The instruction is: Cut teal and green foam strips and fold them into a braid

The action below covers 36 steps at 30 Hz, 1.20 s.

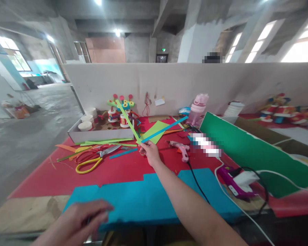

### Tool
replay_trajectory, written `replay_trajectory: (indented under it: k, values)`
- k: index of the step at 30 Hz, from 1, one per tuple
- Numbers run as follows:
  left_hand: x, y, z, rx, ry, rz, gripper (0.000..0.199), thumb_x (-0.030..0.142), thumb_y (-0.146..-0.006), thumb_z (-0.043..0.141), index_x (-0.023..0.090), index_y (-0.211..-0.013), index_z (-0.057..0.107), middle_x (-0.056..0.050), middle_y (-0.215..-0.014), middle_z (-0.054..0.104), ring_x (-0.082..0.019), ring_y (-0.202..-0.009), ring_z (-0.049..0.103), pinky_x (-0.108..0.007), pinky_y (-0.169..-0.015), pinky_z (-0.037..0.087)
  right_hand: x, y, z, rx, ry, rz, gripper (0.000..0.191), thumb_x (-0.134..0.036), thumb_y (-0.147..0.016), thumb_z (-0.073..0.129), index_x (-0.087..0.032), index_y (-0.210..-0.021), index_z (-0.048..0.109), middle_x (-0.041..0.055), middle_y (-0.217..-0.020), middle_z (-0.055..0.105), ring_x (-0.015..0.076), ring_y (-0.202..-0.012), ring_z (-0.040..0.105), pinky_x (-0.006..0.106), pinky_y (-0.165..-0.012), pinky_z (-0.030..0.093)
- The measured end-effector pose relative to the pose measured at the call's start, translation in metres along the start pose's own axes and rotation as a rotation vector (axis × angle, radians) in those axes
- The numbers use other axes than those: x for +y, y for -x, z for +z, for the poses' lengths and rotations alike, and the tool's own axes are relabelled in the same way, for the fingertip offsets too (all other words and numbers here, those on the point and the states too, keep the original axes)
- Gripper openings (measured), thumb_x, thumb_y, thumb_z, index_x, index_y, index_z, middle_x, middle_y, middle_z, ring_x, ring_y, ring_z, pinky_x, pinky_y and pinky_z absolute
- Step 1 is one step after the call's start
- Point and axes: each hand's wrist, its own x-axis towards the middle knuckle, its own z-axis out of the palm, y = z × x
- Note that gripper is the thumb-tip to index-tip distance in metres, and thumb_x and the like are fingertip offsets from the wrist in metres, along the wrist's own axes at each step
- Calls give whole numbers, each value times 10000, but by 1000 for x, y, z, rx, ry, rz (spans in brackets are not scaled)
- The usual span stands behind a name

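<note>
My right hand [149, 153] reaches over the red table covering [133, 171]. Its fingers pinch a green paper strip [129, 121] and a blue paper strip [166, 128], whose near ends meet at the fingertips in a V. Low on the left, over the blue sheet [125, 198], my left hand [86, 217] looks blurred. Its fingers are partly stretched and apart, holding nothing. Left of my right hand lie large scissors [97, 159] with red and yellow handles. A pink glue gun [181, 150] rests to its right, and a green paper sheet [155, 132] lies just behind.
A shallow box [101, 136] at the back left holds paper cups and decorated cup figures [122, 114]. Pink bottle [198, 106] stands near the partition [118, 77]. On the right are a green board [246, 153], a purple power strip [236, 184] and trailing cables.
</note>
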Motion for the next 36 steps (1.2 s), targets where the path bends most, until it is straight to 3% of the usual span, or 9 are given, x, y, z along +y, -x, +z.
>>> replay_trajectory:
  k: [4,7,9,11,15,26,31,36]
  values:
    - [45,-123,-21,64,68,122,243,434,-727,648,194,-716,683,-28,-615,661,-138,-460,574,-206,-410,397,-3,-1,-2,40,24,-48,272,-383,-580,744,-184,-657,575,-50,-518,583,87,-457,527,222,-513,459]
    - [44,-202,-10,4,155,53,320,474,-694,664,167,-624,606,-16,-496,601,-111,-331,482,-201,-324,307,-3,-4,-4,86,9,-73,273,-381,-576,746,-180,-664,583,-44,-542,593,85,-474,519,220,-518,455]
    - [31,-229,5,96,291,46,353,501,-714,640,161,-642,576,-8,-514,591,-94,-340,468,-193,-327,303,-1,-6,-5,97,7,-74,272,-377,-573,750,-178,-664,588,-43,-543,593,87,-479,518,217,-510,444]
    - [19,-238,19,200,507,137,337,484,-715,657,159,-765,585,0,-587,611,-89,-417,510,-190,-392,373,1,-7,-5,82,19,-70,268,-368,-570,758,-178,-649,587,-50,-522,577,87,-476,513,213,-499,430]
    - [10,-233,34,214,728,259,361,392,-668,739,144,-879,583,1,-630,621,-94,-521,543,-215,-516,443,5,-6,-4,19,11,-41,265,-357,-572,766,-179,-618,575,-55,-513,565,90,-486,522,219,-516,444]
    - [6,-238,36,298,784,237,313,405,-644,746,145,-695,578,4,-572,607,-87,-485,508,-221,-496,400,4,-2,0,-6,-27,25,277,-345,-541,789,-180,-643,591,-45,-547,597,96,-499,549,229,-540,468]
    - [8,-237,35,286,697,267,310,413,-673,724,145,-666,568,-8,-564,606,-88,-476,496,-224,-481,388,3,-2,-3,-3,55,22,249,-341,-558,770,-156,-655,635,-25,-536,607,102,-497,548,233,-529,460]
    - [11,-235,36,261,750,253,323,413,-647,745,138,-710,588,-13,-597,626,-81,-482,499,-217,-492,395,3,-2,-4,20,36,5,230,-333,-554,765,-159,-648,647,-31,-545,609,103,-498,550,237,-534,463]
